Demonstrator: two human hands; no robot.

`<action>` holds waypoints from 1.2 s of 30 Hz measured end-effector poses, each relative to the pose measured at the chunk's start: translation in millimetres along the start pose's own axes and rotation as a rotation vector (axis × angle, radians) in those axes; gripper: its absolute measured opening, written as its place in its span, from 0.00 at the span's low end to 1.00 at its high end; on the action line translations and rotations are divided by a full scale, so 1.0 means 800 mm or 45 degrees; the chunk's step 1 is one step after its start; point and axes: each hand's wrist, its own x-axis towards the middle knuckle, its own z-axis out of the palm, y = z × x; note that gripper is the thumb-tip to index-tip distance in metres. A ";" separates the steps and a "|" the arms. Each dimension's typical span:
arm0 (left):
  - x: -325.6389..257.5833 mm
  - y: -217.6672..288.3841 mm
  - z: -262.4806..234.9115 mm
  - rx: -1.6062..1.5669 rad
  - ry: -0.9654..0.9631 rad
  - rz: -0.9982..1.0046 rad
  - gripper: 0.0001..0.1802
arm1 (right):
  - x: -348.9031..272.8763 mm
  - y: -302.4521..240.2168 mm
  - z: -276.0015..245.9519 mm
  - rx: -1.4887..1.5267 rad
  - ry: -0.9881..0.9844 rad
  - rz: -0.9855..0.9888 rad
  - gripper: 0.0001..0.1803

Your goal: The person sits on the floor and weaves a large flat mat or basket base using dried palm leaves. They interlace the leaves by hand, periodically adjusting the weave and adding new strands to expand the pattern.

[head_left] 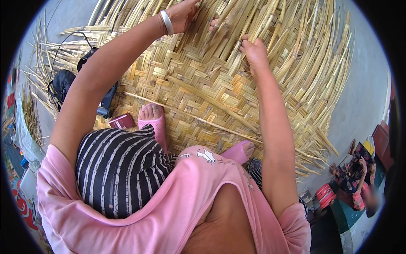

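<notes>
A large mat of flattened, split yellow reeds (pixel 203 91) lies on the ground before me, woven tight near my feet and loose toward the far edge. My left hand (pixel 185 17), with a silver bracelet at the wrist, is at the far middle, closed around several raised reed strips (pixel 207 27). Some fingertips show between these strips, while the rest of the hand's grip is covered. To the right, my right hand (pixel 256 54) is curled, thumb and fingers pressed together on a reed strip (pixel 264 25) at the border of the weave.
My feet in pink slippers (pixel 158 127) rest on the mat. Beside the left one lie a dark red box (pixel 122 121) and a black bag (pixel 63 82) with a cord. Grey floor (pixel 366 63) borders the mat; at far right a person (pixel 359 169) sits near a red container (pixel 325 195).
</notes>
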 end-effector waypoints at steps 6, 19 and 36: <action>0.033 0.013 -0.022 -0.014 -0.141 -0.081 0.25 | 0.003 -0.012 -0.003 0.623 -0.092 0.238 0.06; 0.069 0.022 -0.004 0.416 -0.495 -0.316 0.37 | -0.007 -0.032 -0.015 0.740 -0.298 0.311 0.13; -0.008 0.026 0.004 0.162 0.146 0.373 0.15 | -0.005 -0.038 -0.029 0.433 -0.671 0.218 0.17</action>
